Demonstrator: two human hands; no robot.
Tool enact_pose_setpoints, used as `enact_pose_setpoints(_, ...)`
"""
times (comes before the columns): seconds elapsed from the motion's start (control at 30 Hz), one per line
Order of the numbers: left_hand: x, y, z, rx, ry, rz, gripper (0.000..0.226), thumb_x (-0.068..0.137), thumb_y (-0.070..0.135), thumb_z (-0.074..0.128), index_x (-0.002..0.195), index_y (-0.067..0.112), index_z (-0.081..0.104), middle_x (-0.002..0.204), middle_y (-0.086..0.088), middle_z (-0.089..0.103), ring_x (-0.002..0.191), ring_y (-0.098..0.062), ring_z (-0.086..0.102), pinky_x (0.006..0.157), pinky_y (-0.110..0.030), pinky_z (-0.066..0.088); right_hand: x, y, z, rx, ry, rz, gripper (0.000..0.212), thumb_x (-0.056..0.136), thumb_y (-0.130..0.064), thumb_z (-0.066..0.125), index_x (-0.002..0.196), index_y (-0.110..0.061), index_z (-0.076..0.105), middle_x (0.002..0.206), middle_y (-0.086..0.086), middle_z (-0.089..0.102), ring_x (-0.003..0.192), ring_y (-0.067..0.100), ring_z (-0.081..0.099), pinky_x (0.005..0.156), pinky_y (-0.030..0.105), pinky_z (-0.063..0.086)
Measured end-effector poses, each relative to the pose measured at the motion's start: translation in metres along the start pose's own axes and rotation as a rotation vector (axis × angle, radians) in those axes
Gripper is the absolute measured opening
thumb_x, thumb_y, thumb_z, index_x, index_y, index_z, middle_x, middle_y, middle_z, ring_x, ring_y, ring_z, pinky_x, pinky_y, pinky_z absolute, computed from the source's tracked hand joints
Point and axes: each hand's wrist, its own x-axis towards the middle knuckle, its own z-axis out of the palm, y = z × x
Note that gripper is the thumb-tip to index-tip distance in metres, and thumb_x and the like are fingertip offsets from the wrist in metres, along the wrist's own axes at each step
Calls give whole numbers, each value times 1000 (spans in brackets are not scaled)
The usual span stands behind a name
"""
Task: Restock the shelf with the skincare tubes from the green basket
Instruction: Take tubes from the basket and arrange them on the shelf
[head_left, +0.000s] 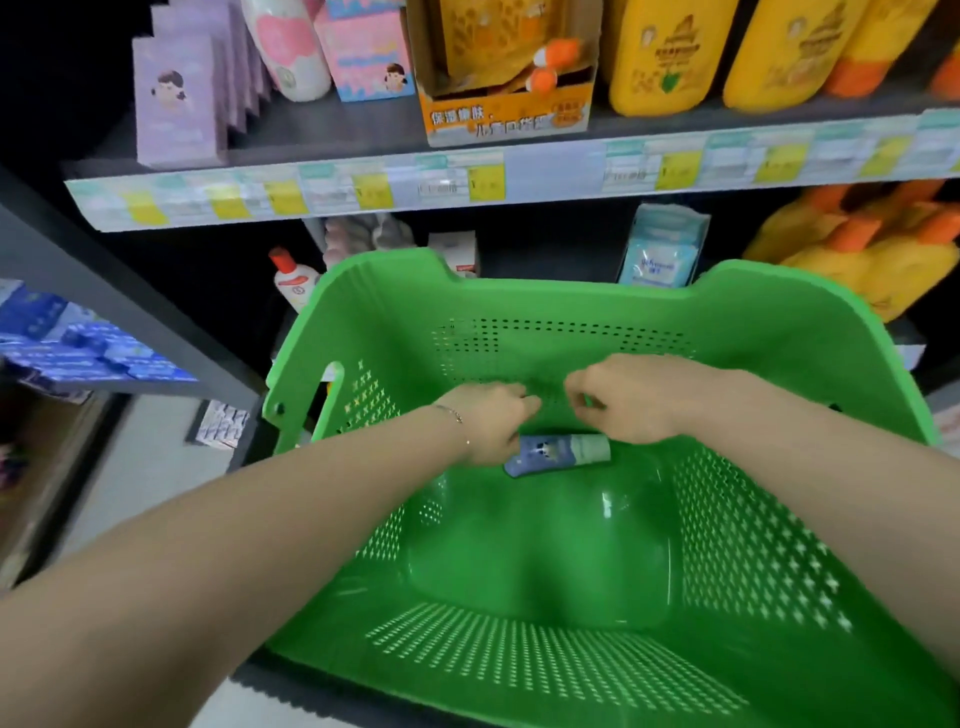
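My left hand (488, 423) and right hand (626, 402), fingers curled, are over one tube (561, 453) at the far wall of the green basket (519, 301); whether they grip it, I cannot tell. Beyond: wipes pack (662, 249); yellow bottles (670, 57) on the shelf (519, 176) above.

Upper shelf (322, 137): dark board, with a price-tag strip (519, 176) along its front edge.
On it, left to right: a row of lilac boxes (179, 98), a white-and-pink bottle (288, 47), a pink box (366, 52), an open cardboard display carton (506, 111), yellow bottles (670, 52).
Beneath that board: a red-capped white bottle (292, 280), a pale blue wipes pack (662, 254), tilted orange-capped yellow bottles (872, 260).
Side shelf at left (119, 306): blue packs (67, 338).
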Motion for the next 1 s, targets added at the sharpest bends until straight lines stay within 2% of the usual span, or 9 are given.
enact_pose_setpoints(0.07,11,1,14,-19,-54,-10,31,93,26,56,120,12,51,100,-3,53,85,-17,55,75,-33,54,3,1,1,5,-42,22,20,101,-24,43,114,-18,58,75,-7,48,73,14,53,75,34,51)
enact_pose_setpoints(0.17,24,2,31,-45,-137,-29,31,93,25,56,121,13,51,101,-3,53,87,-19,54,77,-33,53,8,5,-2,30,-27,29,23,102,-26,42,119,-19,57,76,-9,46,72,11,50,68,29,45)
enact_pose_setpoints(0.27,36,-2,52,-83,-190,-80,36,92,21,58,126,16,49,106,-3,53,90,-20,55,79,-33,52,8,10,-10,107,13,29,23,102,-27,43,117,-18,57,89,-3,57,82,17,55,78,33,49)
enact_pose_setpoints(0.33,44,-3,68,-106,-228,-120,43,89,17,61,129,16,46,112,-5,56,93,-23,59,78,-34,53,8,13,-14,138,34,38,21,101,-27,44,115,-18,57,98,0,60,86,20,55,77,32,46)
enact_pose_setpoints(0.43,59,1,84,-125,-301,-164,55,88,12,62,138,13,39,125,-10,54,102,-28,60,83,-36,53,10,17,-13,131,24,57,22,101,-28,44,117,-18,57,89,-3,54,83,20,52,71,30,39)
enact_pose_setpoints(0.5,69,6,93,-134,-330,-202,61,89,10,62,142,9,32,134,-13,48,114,-31,56,90,-38,49,11,18,-11,116,12,66,22,101,-29,44,116,-18,56,84,-6,52,80,18,52,70,31,41)
enact_pose_setpoints(0.63,83,15,112,-116,-210,-287,59,89,15,62,140,8,33,139,-14,41,129,-32,42,101,-43,39,9,18,-6,78,-31,86,23,101,-30,42,118,-20,55,97,1,58,88,22,57,79,36,50)
enact_pose_setpoints(0.83,87,17,124,-249,-98,-402,54,89,19,64,133,12,35,139,-13,43,129,-33,41,102,-47,36,7,21,-4,41,-65,110,28,101,-32,42,123,-19,53,108,7,57,96,27,57,86,38,51)
enact_pose_setpoints(1.0,87,10,114,-300,-155,-350,46,90,14,61,132,7,44,137,-14,40,116,-37,55,96,-45,47,10,17,-10,67,-45,75,28,101,-32,42,124,-18,53,91,1,50,90,25,56,79,35,50)
